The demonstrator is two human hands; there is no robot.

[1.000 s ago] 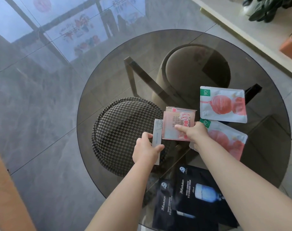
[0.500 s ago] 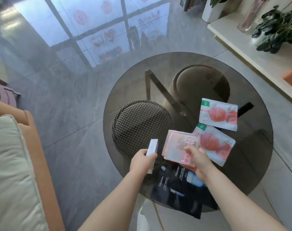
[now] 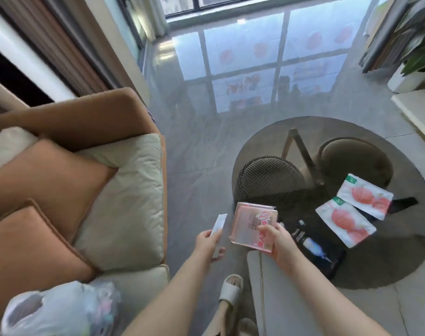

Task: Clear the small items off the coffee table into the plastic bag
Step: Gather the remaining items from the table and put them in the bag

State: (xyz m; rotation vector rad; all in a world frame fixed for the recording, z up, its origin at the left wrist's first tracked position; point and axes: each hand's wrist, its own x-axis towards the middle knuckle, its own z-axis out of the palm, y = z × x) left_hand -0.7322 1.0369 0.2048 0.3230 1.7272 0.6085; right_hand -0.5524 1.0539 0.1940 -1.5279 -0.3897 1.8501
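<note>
A translucent plastic bag (image 3: 58,309) sits on the sofa (image 3: 124,209), its contents a blur. On the round glass surface (image 3: 400,258) lie two white-and-pink sachets (image 3: 345,225) (image 3: 366,195) and a black sachet (image 3: 315,248). The left hand (image 3: 207,242) has its fingers closed on one slim white box (image 3: 218,226). The right hand (image 3: 279,241) grips one pink packet (image 3: 252,226), off the surface.

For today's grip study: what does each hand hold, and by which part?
Left hand: slim white box, lower end. Right hand: pink packet stack, lower right corner.
</note>
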